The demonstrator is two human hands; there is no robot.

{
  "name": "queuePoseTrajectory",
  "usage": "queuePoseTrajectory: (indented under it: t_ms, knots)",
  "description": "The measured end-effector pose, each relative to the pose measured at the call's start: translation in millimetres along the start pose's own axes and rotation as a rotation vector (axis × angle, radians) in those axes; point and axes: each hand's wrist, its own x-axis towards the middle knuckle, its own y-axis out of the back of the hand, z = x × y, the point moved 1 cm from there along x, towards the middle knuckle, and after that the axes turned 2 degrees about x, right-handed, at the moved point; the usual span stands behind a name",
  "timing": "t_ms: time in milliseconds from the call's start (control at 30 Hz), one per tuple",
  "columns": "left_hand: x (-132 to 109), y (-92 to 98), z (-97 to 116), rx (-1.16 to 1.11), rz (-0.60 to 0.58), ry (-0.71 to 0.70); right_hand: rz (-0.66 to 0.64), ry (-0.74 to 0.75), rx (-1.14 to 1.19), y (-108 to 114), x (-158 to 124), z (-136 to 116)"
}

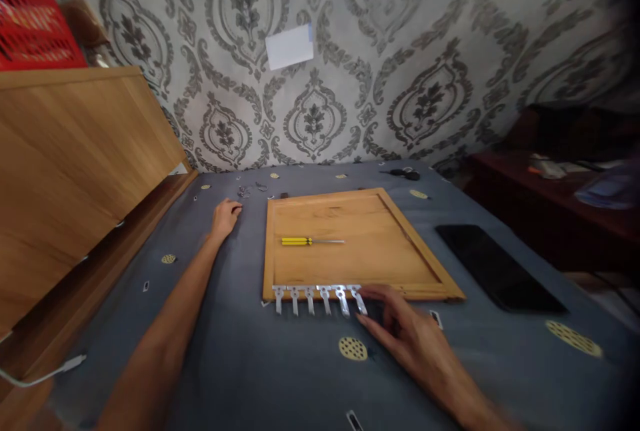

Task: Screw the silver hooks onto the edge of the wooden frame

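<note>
A wooden framed board [345,217] lies flat on the dark cloth. Along its near edge, several silver T-shaped metal brackets [325,299] are lined up, their tongues hanging over the edge. My right hand [407,327] has its forefinger and thumb at the two ends of the rightmost bracket [359,300], closed on it. A screwdriver [300,241] with a yellow and black handle rests on the board. Left of the board, my left hand [226,217] rests on the cloth, fingers curled together; whatever they hold, if anything, is hidden. Small metal pieces [245,191] lie just beyond it.
A black flat slab [497,267] lies right of the board. Black-handled scissors [407,174] are near the patterned wall. A wooden cabinet [85,184] with a red basket [37,24] on top borders the left side. A white cable [70,363] lies at the lower left.
</note>
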Motion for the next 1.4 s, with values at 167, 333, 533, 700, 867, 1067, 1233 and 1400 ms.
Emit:
queuePoseTrajectory:
  t_ms: [167,333,533,700,867,1067,1233,1400]
  knots:
    - [-1.0,3.7,7.8,-0.014,-0.02,0.023,-0.067,-0.078,-0.038,4.3,-2.2,-12.0]
    - [1.3,3.2,9.5,-0.022,0.003,0.024,-0.095,-0.129,-0.029,3.1,-3.6,-10.6]
    - [-13.3,22.2,44.8,-0.158,0.041,-0.061,-0.101,-0.129,-0.022,3.3,-4.9,-10.6]
    - [-56.6,27.4,122.5,-0.364,-0.183,-0.306,-0.106,-0.147,0.005,3.5,-5.2,-11.5]
    - [-98.1,30.0,192.8,-0.469,-0.485,-0.588,-0.098,-0.16,0.0,5.5,-6.0,-13.6]
    - [-105.3,23.2,215.6,-0.389,-0.565,-0.77,-0.082,-0.152,0.007,6.9,-5.0,-17.4]
    - [-105.3,11.5,217.5,-0.424,-0.606,-0.803,-0.09,-0.18,0.03,6.7,-5.2,-17.9]
    - [-102.8,8.7,220.0,-0.45,-0.688,-0.829,-0.079,-0.183,0.043,5.6,-6.6,-15.3]
